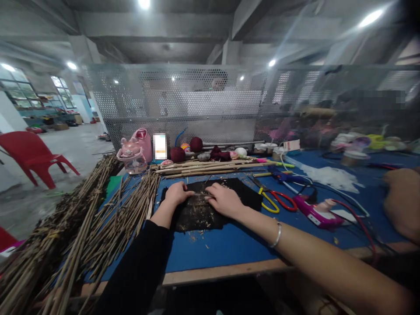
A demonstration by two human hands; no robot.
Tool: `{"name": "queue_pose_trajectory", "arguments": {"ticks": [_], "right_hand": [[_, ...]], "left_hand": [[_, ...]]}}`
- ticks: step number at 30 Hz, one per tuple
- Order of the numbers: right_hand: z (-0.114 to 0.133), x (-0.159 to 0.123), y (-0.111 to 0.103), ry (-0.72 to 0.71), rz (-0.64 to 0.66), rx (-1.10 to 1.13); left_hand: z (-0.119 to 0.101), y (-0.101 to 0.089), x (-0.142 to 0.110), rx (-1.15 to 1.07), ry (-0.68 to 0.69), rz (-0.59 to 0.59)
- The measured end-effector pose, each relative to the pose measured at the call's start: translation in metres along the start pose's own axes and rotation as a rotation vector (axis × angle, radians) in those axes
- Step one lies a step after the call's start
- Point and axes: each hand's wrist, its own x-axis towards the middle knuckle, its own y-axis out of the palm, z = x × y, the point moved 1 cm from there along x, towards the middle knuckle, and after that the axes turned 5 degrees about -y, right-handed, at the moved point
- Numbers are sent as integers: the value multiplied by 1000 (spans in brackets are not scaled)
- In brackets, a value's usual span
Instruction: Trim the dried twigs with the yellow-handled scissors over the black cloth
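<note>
My left hand [177,194] and my right hand [225,199] lie close together over a black cloth [197,218] strewn with pale plant scraps. The fingers of both hands are curled and pinched, low against the cloth. What they hold, if anything, is too small and blurred to make out; a faint thin line shows between the fingertips. Left of the cloth, a heap of thin dry stems [121,223] fans out. Right of it lie scissors [278,199] with one yellow and one red handle. Several longer sticks [210,167] are laid across the blue table [203,253] behind my hands.
Bundled dry stalks [52,245] line the table's left edge. A pink clear-bodied jug [133,157], dark red yarn balls [177,155] and a lit phone [160,146] stand behind. A magenta power strip [316,212], cables and a glue gun [288,176] lie right. A perforated metal screen [170,96] rises beyond.
</note>
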Motion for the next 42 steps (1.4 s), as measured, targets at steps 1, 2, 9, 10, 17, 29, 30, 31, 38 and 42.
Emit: {"name": "queue_pose_trajectory", "arguments": {"ticks": [1,2,9,10,17,29,30,31,38,42], "right_hand": [[7,4,2,-75,37,19],[13,7,3,-139,79,27],[-30,23,-3,-102,220,-22],[-41,23,-3,-56,204,19],[-74,15,10,195,198,106],[2,13,-17,456,233,1204],[9,14,-14,480,246,1295],[14,14,-11,495,244,1355],[3,9,-5,384,91,1002],[-28,35,-5,393,81,373]], "left_hand": [[0,0,0,7,7,-2],[0,0,0,14,14,-8],[0,0,1,9,12,6],[0,0,0,3,9,3],[-1,-1,-1,-19,-15,-1],[-57,-3,-31,-649,379,70],[-62,2,-32,-754,380,123],[-66,6,-33,-845,351,156],[-47,0,-19,-1004,-43,272],[-27,-6,-13,-708,-217,346]]}}
